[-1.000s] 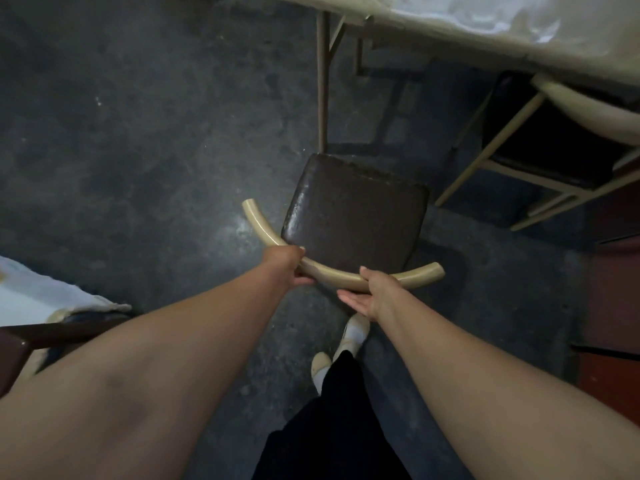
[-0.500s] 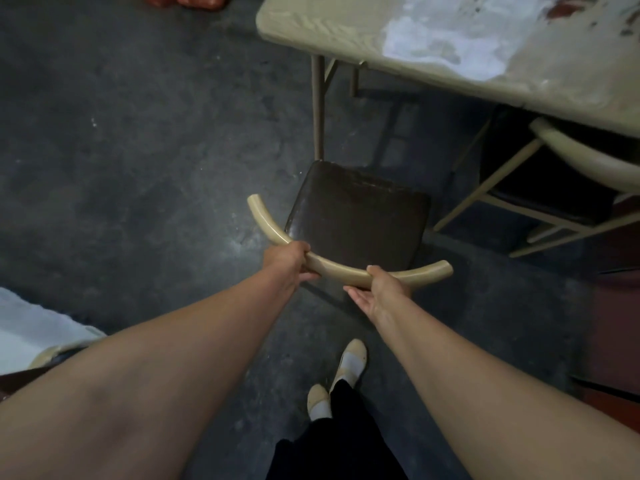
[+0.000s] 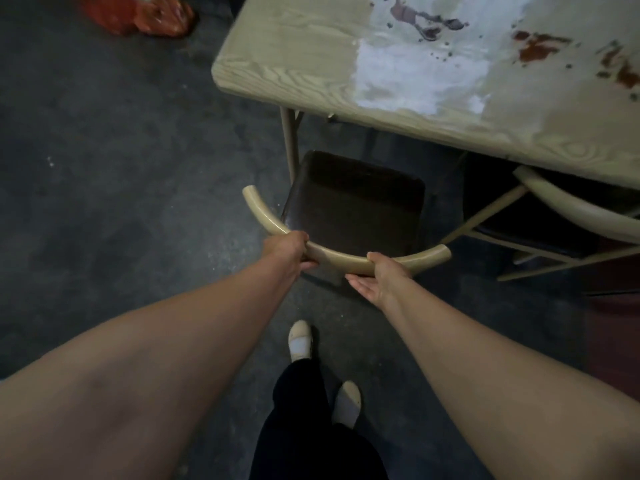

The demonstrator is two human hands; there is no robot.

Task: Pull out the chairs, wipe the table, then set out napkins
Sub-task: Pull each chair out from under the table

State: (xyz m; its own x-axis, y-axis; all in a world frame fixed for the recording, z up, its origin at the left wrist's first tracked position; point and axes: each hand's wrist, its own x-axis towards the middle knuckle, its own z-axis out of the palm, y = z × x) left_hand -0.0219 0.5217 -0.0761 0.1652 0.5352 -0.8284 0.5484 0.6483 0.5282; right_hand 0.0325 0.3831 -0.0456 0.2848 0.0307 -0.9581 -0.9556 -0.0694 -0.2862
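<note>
A chair (image 3: 353, 209) with a dark brown seat and a curved beige backrest stands on the floor just in front of the table's near corner. My left hand (image 3: 289, 249) is shut around the left part of the backrest. My right hand (image 3: 379, 278) grips the backrest right of centre, fingers over the top, palm turned outward. The pale wooden table (image 3: 294, 60) fills the upper right; its top carries dark and reddish stains and a white smear.
A second beige chair (image 3: 561, 216) is tucked under the table at the right. A red-orange plastic bag (image 3: 145, 13) lies on the dark concrete floor at the upper left. My feet in pale shoes (image 3: 300, 341) stand behind the chair.
The view has tilted up, so more of the tabletop and the red bag show. The chair sits a little farther from me relative to my feet. Both hands keep their hold.
</note>
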